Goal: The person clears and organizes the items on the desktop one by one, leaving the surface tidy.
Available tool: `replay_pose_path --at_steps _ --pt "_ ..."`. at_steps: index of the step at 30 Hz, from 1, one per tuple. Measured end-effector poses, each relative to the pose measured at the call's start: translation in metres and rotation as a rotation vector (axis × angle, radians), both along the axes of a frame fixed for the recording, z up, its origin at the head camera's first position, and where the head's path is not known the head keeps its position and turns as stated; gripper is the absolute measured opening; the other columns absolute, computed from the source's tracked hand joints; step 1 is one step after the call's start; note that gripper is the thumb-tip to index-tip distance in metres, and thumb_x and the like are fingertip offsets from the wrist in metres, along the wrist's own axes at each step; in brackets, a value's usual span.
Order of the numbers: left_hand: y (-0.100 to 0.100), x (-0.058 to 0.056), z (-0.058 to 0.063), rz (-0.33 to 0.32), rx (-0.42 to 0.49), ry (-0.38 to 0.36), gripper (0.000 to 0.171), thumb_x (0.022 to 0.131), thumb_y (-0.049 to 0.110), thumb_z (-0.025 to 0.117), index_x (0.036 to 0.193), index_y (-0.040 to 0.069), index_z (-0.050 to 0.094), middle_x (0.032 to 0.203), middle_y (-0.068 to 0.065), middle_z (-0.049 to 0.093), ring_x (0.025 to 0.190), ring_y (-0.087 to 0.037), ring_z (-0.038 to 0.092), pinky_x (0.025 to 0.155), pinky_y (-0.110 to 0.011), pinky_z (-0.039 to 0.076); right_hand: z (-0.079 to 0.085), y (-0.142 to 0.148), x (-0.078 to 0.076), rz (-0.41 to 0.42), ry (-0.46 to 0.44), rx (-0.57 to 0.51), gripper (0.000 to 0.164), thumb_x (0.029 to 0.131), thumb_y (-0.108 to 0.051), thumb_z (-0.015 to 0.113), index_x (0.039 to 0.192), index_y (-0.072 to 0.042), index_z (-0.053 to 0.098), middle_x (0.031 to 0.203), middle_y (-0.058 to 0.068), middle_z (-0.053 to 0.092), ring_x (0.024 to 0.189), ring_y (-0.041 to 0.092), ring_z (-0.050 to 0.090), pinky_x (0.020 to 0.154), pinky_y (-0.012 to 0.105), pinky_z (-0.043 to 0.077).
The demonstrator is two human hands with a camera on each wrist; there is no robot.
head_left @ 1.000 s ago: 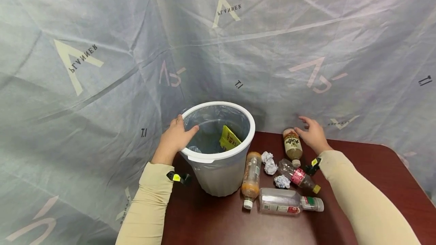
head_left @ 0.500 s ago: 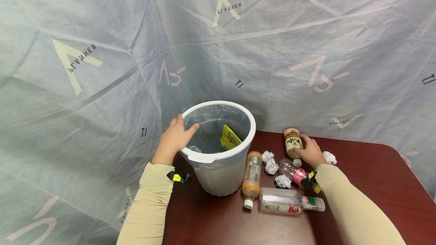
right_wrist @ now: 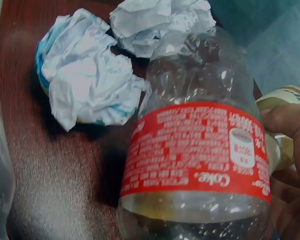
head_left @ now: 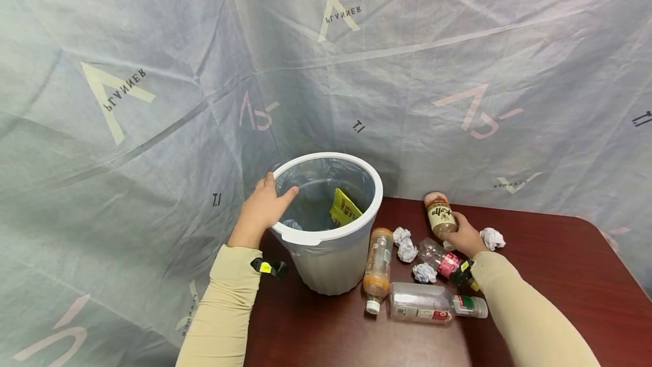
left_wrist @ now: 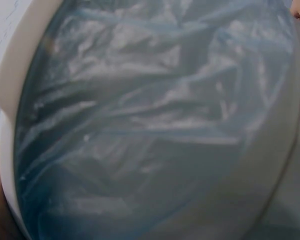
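My left hand (head_left: 262,208) grips the rim of the white trash can (head_left: 326,265), thumb over the inside and fingers outside. A clear bag lines the can, and a yellow-green wrapper (head_left: 345,208) lies in it. At the back of the table my right hand (head_left: 464,235) holds the lower, neck end of a bottle with a cream label (head_left: 440,215); the hand partly hides its cap. In the right wrist view, the thumb (right_wrist: 285,120) presses on that bottle behind a red-labelled Coke bottle (right_wrist: 195,150). The Coke bottle lies under the right wrist.
An orange-banded bottle (head_left: 378,268) lies beside the can. A large clear bottle (head_left: 423,302) lies in front. Several crumpled paper balls (head_left: 424,273) are scattered between the bottles, with another paper ball (head_left: 492,238) right of the right hand. Grey cloth (head_left: 407,101) hangs behind the table.
My right hand has come down and toward me from beside the cream-labelled bottle to its neck end and taken hold. A paper ball on the right has come into view. My left hand stays put.
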State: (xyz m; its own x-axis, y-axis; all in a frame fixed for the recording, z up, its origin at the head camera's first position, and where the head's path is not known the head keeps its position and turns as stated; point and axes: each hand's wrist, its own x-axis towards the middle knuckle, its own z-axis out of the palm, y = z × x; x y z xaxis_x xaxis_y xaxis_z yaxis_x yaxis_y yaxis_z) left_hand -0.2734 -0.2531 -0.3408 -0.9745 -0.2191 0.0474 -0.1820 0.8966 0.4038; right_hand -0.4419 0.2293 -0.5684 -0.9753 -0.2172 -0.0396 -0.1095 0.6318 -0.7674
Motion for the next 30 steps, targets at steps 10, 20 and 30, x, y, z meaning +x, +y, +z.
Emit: replay_pose_path --at_steps 10,20,30 --pt "0.0 0.0 -0.001 0.004 0.0 0.005 0.097 0.1 0.064 0.041 0.16 -0.005 0.008 0.162 -0.03 0.021 0.139 -0.051 0.038 0.107 -0.066 0.036 0.005 -0.002 -0.001 -0.081 0.065 -0.015 0.079 0.09 -0.023 0.073 0.15 0.006 0.031 0.127 0.036 0.054 0.105 0.042 0.06 0.076 0.04 0.053" --pt "0.0 0.002 0.001 0.001 -0.013 0.012 0.099 0.099 0.066 0.04 0.16 -0.006 0.009 0.161 -0.031 0.022 0.139 -0.051 0.039 0.106 -0.067 0.037 0.024 0.001 -0.006 -0.168 0.175 -0.06 0.058 0.091 -0.021 0.071 0.134 0.01 0.049 0.123 0.036 0.059 0.09 0.038 0.068 0.068 0.035 0.057" --pt "0.001 0.003 0.002 0.007 0.001 -0.006 0.099 0.099 0.066 0.04 0.161 -0.004 0.008 0.162 -0.029 0.021 0.14 -0.051 0.037 0.107 -0.067 0.035 0.042 0.008 -0.011 -0.176 0.263 0.019 0.053 0.089 -0.028 0.074 0.128 0.004 0.057 0.126 0.035 0.061 0.107 0.046 0.061 0.081 0.048 0.051"
